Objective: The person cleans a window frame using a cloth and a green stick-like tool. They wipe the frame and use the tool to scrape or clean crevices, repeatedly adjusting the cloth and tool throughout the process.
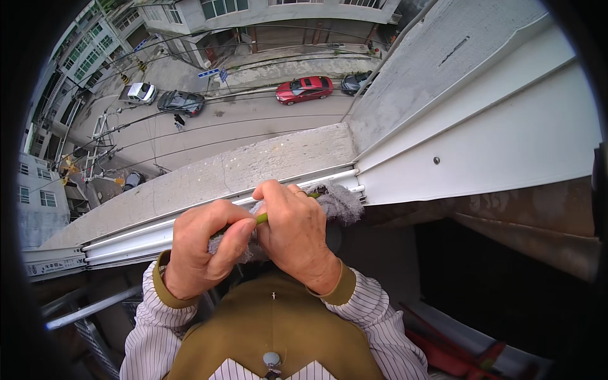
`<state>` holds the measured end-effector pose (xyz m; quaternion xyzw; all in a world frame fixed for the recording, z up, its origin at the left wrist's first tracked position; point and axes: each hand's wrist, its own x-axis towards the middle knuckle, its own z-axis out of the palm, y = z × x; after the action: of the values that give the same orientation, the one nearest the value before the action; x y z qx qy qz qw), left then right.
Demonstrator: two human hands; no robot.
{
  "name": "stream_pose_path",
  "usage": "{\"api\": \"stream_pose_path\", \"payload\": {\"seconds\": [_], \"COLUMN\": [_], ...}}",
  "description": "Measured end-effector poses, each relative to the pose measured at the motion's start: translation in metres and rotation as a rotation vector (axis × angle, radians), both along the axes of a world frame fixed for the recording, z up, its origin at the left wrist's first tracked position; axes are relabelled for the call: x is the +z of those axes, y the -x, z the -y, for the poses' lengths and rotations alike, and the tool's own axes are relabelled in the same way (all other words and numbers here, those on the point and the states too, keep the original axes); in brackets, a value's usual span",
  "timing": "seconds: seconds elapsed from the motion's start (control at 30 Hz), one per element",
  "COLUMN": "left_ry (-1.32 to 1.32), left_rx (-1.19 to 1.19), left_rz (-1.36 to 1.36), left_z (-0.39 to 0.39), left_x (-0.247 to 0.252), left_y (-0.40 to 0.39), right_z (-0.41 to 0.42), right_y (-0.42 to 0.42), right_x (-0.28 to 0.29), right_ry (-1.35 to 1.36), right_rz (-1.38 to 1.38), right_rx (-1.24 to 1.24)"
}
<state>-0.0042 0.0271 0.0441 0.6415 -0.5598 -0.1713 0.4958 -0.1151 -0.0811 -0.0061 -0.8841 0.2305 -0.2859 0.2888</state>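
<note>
Both hands are closed around a thin green stick (262,218) just over the white window track (137,244). My left hand (204,247) pinches it between thumb and bent forefinger, with fluffy grey cloth bunched below. Close beside it, my right hand (294,232) grips the same stick, and a ring shows on one finger. The stick's far end meets a grey cloth (339,202), which lies against the track's right corner. What tips the stick is hidden by the cloth, and so is the exact contact with the track.
Beyond the track runs a concrete ledge (228,166), with a drop to a street (223,123). A red car (304,90) and overhead wires are below. White window frame (475,147) rises at right. A metal ladder-like frame (92,311) stands lower left.
</note>
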Motion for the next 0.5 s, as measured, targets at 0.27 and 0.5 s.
{"api": "stream_pose_path", "payload": {"seconds": [0.27, 0.5], "left_ry": [0.138, 0.185], "left_rx": [-0.031, -0.136], "left_rz": [-0.068, 0.09], "left_z": [0.023, 0.017], "left_x": [-0.04, -0.037], "left_y": [0.03, 0.042], "right_z": [0.03, 0.025], "right_y": [0.015, 0.033], "right_x": [-0.025, -0.019], "right_ry": [0.136, 0.154], "right_rz": [0.073, 0.109], "right_rx": [-0.183, -0.119]}}
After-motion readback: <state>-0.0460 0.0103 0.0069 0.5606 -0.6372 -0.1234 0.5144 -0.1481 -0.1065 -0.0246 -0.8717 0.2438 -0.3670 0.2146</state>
